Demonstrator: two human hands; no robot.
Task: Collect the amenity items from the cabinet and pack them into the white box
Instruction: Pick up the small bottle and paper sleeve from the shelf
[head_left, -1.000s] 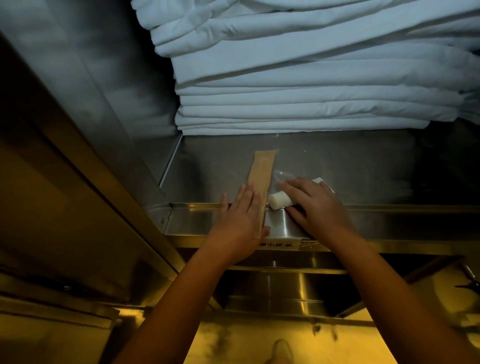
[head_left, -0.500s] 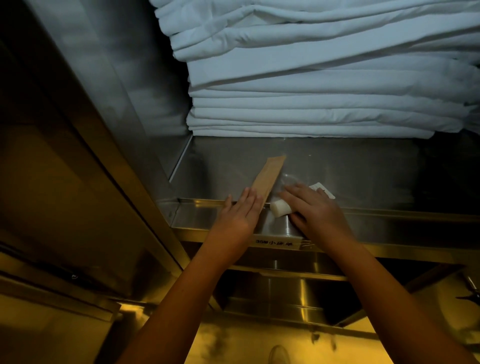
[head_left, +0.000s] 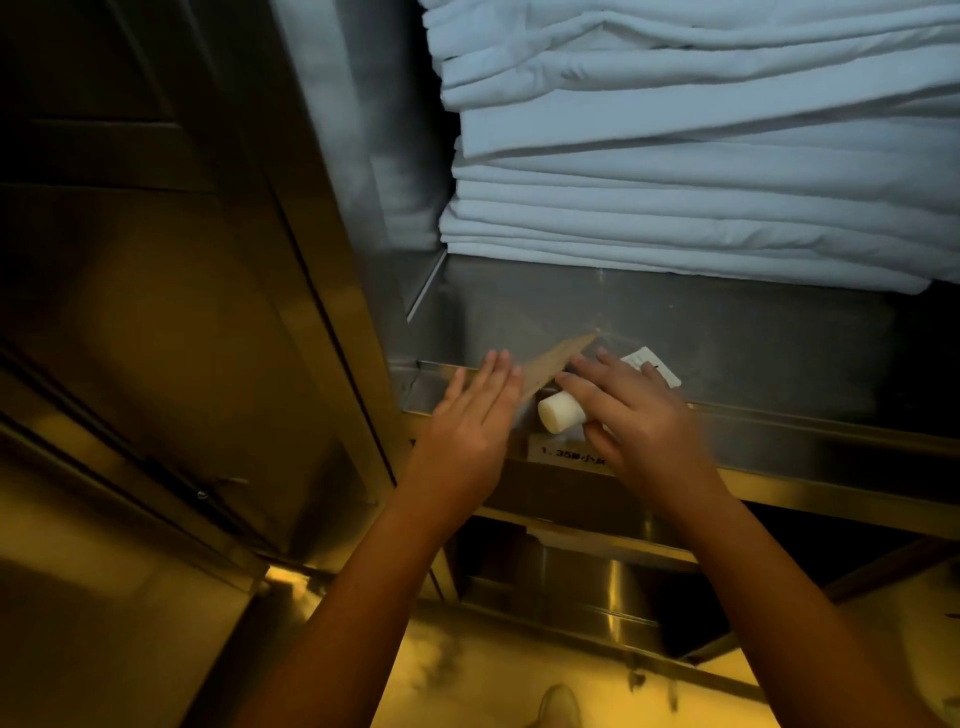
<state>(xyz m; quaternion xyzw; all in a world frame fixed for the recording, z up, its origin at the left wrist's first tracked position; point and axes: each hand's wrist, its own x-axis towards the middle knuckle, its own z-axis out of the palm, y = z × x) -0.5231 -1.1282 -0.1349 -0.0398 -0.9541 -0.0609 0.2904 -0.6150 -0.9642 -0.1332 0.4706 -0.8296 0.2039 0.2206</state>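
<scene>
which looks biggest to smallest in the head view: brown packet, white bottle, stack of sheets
1. stack of sheets
2. brown packet
3. white bottle; the right hand hides most of it, so its rank is unsure

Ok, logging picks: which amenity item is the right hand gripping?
The white cylinder, pinched in the right hand; the brown sleeve and labelled packet are not gripped.

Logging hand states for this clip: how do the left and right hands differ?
The left hand is flat with straight fingers beside the brown packet; the right hand curls round the white cylinder. The left hand holds nothing; the right hand grips. Both reach over the shelf.
</scene>
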